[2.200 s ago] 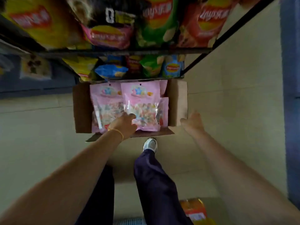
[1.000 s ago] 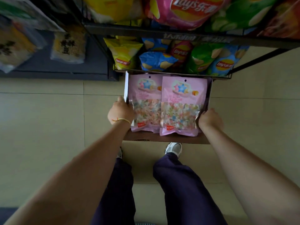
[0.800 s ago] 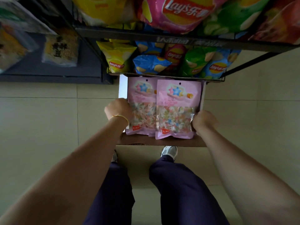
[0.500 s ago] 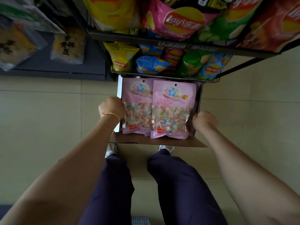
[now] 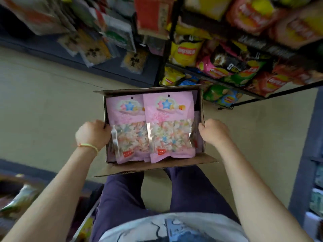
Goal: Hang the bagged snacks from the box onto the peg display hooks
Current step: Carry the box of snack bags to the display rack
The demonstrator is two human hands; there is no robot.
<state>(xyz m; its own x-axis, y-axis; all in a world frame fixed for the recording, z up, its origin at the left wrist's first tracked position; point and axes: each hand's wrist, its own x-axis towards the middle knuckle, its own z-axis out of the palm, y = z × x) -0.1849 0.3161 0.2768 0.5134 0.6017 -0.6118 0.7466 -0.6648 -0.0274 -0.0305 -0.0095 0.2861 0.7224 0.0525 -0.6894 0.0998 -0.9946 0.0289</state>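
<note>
Left hand gripping left wall of cardboard box, right hand gripping right wall; two pink candy bags flat inside, side by side, overlapping slightly

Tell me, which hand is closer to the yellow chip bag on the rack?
Right. The right hand grips the box wall on the rack's side, below the yellow chip bag; the left hand grips the opposite wall, farther away.
</note>
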